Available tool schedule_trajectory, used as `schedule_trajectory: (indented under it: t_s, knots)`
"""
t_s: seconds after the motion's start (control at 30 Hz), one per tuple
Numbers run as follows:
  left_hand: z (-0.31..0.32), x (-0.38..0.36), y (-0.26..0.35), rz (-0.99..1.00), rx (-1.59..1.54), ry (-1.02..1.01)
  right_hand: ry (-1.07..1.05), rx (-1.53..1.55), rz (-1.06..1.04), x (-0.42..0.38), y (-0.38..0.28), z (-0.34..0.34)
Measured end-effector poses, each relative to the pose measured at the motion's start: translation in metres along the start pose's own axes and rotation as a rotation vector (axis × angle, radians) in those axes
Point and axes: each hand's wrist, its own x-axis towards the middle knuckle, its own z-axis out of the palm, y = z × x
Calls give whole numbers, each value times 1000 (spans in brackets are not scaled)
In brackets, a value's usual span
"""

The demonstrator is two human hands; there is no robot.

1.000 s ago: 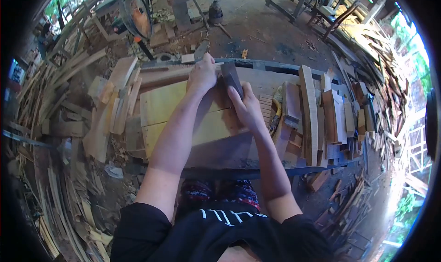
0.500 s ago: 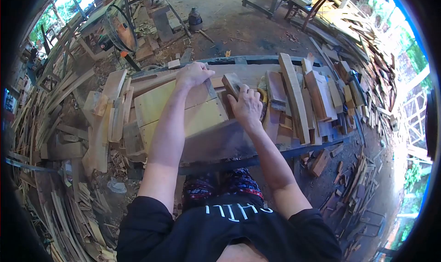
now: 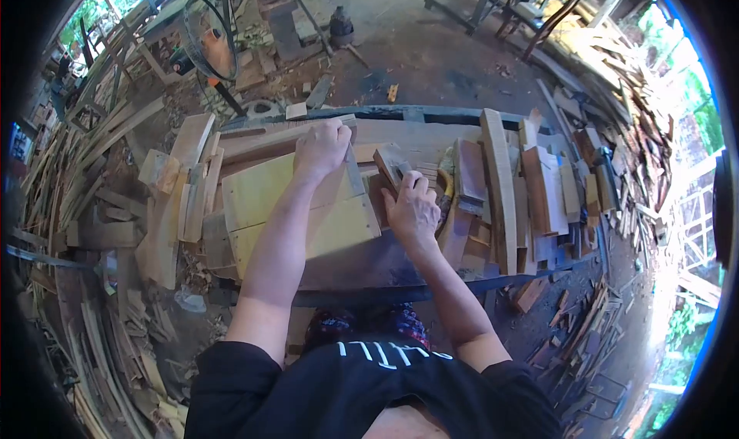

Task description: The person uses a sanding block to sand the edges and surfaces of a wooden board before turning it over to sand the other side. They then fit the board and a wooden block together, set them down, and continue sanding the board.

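Cluttered bench [image 3: 400, 256] w/ yellow boards [image 3: 265, 193], offcut-strewn dirt-floor workshop; left hand [image 3: 323, 148] fisted on board edge, right hand [image 3: 414, 206] gripping wood block [image 3: 389, 164].

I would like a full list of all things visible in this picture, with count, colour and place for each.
yellow boards: two, pale yellow, flat on the bench, side by side
wooden block: one, brown, at the boards' right edge
workbench: one, dark, in the centre
offcuts: many, brown and tan, stacked on the bench's right end
planks: several, pale, leaning at the bench's left end
fan: one, black cage, on the floor at top left
scrap wood: many pieces, on the ground around
left hand: closed over the boards' far edge
right hand: on the wooden block
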Motion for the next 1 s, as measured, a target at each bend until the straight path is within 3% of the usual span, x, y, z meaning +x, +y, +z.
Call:
schedule_trajectory:
  t_s: [0.33,0.43,0.57,0.67,0.77,0.87,1.0]
  knots:
    - [-15,-20,22,168,48,144,-66,282,62,10,25,-6]
    - [-10,-61,20,217,187,272,-218,750,239,0,37,-28]
    - [-26,-127,17,125,283,-14,-371,1047,444,-47,9,-84]
    - [-23,-139,14,145,348,-28,-369,968,271,-53,-19,-105]
    - [-23,-134,20,97,386,-68,-343,831,188,-11,-24,-71]
    - [-27,-134,22,103,363,-67,-373,888,249,-4,-20,-60]
    - [-22,-132,17,122,339,-38,-332,915,171,-44,-23,-108]
